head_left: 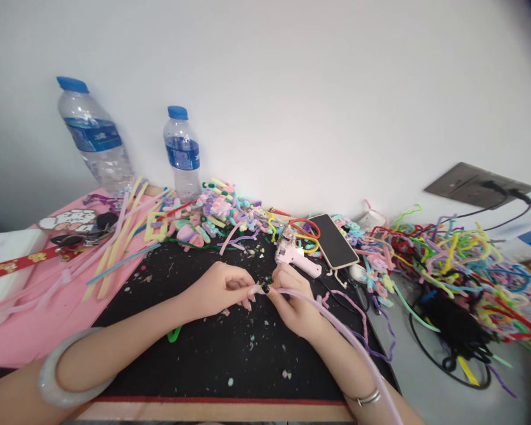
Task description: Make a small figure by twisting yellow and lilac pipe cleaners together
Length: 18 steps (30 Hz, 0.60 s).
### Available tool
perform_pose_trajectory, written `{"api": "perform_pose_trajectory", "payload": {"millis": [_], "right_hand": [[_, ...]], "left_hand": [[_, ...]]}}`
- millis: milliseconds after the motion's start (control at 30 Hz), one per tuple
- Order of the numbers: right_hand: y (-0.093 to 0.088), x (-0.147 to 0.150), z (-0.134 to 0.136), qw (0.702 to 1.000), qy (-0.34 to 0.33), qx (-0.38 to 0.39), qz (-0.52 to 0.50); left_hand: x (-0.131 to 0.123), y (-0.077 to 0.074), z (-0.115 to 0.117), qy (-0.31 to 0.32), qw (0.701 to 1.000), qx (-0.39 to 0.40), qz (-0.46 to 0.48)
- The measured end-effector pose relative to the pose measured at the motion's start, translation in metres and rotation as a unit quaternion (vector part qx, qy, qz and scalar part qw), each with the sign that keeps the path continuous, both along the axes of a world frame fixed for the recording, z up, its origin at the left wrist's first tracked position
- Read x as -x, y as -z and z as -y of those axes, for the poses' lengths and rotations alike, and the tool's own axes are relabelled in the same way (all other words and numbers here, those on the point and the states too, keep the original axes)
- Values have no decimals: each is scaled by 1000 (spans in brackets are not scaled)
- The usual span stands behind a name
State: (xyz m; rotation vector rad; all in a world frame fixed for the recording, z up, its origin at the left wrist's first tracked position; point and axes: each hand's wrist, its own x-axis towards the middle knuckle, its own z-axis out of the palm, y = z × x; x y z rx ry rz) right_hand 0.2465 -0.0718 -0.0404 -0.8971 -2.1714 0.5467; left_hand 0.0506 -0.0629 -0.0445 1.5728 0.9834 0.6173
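Between my two hands runs a pale lilac pipe cleaner (336,321), its long tail curving down over my right forearm to the bottom edge. The fingertips of my left hand (223,289) pinch it near its end, thumb against index finger. My right hand (294,301) grips the same pipe cleaner just beside, with a dark-painted thumbnail showing. Both hands are closed above the black mat (221,360). Just behind my right hand lies a pink glue gun (297,260). What exactly sits at the very tip is hidden by my fingers.
Two water bottles (183,153) stand against the wall. Piles of pipe-cleaner pieces (221,206) line the back, and a tangle of loose pipe cleaners (469,260) fills the right. A phone (335,241) lies behind the glue gun. Pink sheet (30,336) covers the left; black cable (451,330) lies right.
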Motion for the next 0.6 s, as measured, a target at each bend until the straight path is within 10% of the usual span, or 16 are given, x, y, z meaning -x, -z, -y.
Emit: {"api": "perform_pose_trajectory", "payload": {"millis": [600], "right_hand": [[6, 1, -6, 989, 23, 145, -14]], "left_hand": [[3, 2, 0, 128, 989, -76, 12]]}}
